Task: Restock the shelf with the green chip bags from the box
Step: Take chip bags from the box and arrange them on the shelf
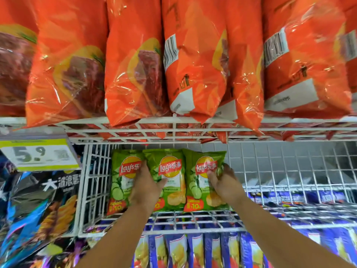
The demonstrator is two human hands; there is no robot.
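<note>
Three green chip bags stand upright side by side at the left end of a white wire shelf (270,192). My left hand (144,187) lies between the left bag (120,182) and the middle bag (171,176), its thumb curled over the middle bag's front. My right hand (225,182) grips the right bag (201,182) at its right edge, fingers curled over the front. The box is out of view.
Large orange bags (193,60) fill the shelf above and overhang its edge. Blue bags (193,250) sit on the shelf below. A dark bag (42,207) and a price tag (40,154) are at the left. The wire shelf to the right of the green bags holds nothing.
</note>
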